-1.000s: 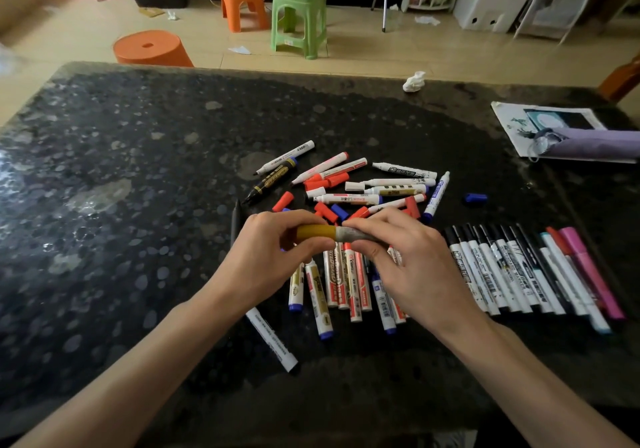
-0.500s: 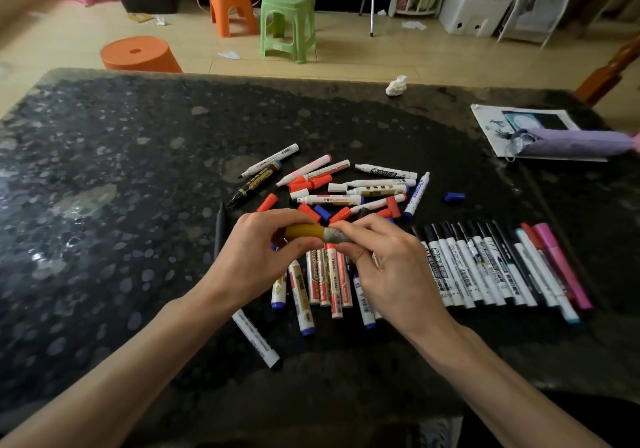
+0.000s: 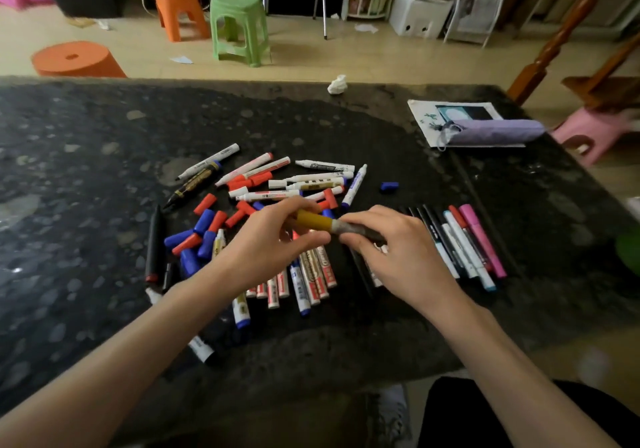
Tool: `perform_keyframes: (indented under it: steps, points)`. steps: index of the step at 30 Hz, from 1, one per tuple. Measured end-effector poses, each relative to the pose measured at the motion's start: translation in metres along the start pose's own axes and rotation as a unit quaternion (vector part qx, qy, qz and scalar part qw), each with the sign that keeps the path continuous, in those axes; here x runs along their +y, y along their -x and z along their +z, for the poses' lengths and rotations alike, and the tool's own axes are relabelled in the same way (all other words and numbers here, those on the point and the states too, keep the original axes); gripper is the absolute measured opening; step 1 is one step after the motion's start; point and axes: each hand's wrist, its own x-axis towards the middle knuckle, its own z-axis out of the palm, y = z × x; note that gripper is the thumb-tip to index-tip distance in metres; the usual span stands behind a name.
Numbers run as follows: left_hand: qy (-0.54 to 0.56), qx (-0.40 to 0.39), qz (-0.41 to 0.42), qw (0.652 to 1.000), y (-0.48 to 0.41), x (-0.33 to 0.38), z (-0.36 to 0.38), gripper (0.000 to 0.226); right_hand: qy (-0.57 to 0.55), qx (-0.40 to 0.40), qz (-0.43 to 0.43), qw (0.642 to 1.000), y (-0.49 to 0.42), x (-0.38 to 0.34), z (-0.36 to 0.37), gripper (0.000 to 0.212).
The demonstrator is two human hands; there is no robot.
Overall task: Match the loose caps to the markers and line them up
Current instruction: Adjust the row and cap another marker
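- Seating the yellow cap (image 3: 311,220) on the grey marker barrel (image 3: 353,230) is judged to be the step in hand. The joint lies between the 2 hands; whether the cap is fully home cannot be told.
- Grip state: the left grip (image 3: 270,250) pinches the yellow cap between thumb and fingers. The right grip (image 3: 401,257) is curled round the barrel.
- Position: the marker is held level, raised above the counter (image 3: 104,153), over the near group of markers (image 3: 311,274).
- Align cap and barrel on 1 axis before pressing. An angled push risks crushing the tip or jamming the cap.
- Press the 2 parts straight together until the cap edge meets the barrel all round. Test with a light pull.
- Check the colour match. If the cap sits loose, treat it as the wrong cap and try another.
- Lay the closed marker beside the lined-up row (image 3: 464,239) at the right, parallel to it with ends level.
- Remaining work, as judged: loose red and blue caps (image 3: 201,236) lie at the left, uncapped markers (image 3: 311,177) on the far side, and 1 blue cap (image 3: 389,186) lies apart.
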Motion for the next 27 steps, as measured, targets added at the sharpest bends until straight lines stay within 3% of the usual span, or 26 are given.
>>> perform_keyframes:
  steps: [3,9,12,20,27]
  points:
    - [0.059,0.023,-0.023,0.998,-0.012,0.009,0.002,0.051,0.033,0.031,0.035,0.998,0.009,0.019,-0.016,0.023]
    - [0.061,0.037,-0.024,0.997,-0.023,0.023,0.008,0.020,0.152,0.066,0.227,0.960,0.019,0.078,-0.048,0.025]
    - [0.053,0.014,-0.019,0.998,-0.027,0.031,0.017,0.022,0.152,0.073,0.307,0.936,0.027,0.102,-0.057,0.028]
    - [0.032,0.004,0.011,0.999,-0.039,0.053,0.033,0.024,0.173,0.140,0.410,0.885,0.038,0.142,-0.078,0.021]
    - [0.040,-0.006,0.034,0.999,-0.052,0.067,0.055,0.024,0.156,0.109,0.445,0.875,0.036,0.159,-0.067,0.022]
